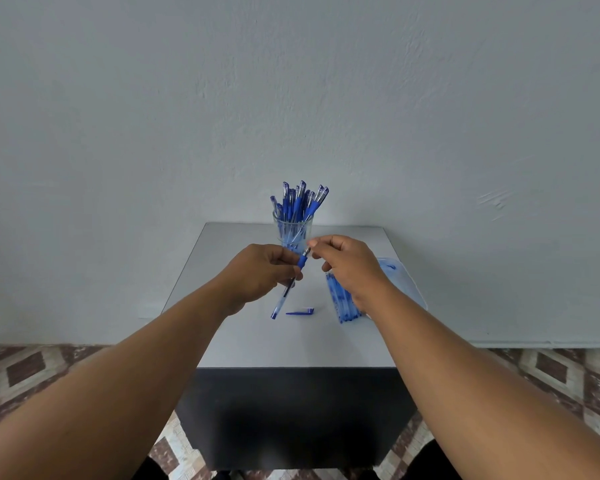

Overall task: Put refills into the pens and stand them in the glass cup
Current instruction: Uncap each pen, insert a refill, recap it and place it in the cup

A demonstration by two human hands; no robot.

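No brand, label or writing is readable anywhere; the pens are too small and blurred. Left hand (264, 271) grasps a pen (289, 283) w/ thumb and curled fingers around the blue grip section, pen tilted, its metal tip end up and toward the right hand, its clear barrel and blue end plug slanting down-left below the fist. Right hand (347, 268) is just right of that tip, thumb and forefinger pinched together at it; can't tell whether they hold a small part or only touch the tip. Straight behind the two hands, partly hidden by them, stands the glass cup (292, 230), packed w/ capped blue pens (300, 202) fanning out above its rim. Below the left grip, on the table (291, 344), lies a loose blue cap (300, 311), just beside the held pen's lower end but apart from it. Under the right wrist lies a bundle of clear pens/refills (342, 299); can't tell which. Right of that wrist, a clear plastic tray (400, 282) reaches near the table's right edge. Bare tabletop runs from the cap toward the near edge, and left of the left hand to the left edge. Cup sits near the far edge, close to the grey wall (291, 98). Patterned tile floor (32, 372) shows on both sides.
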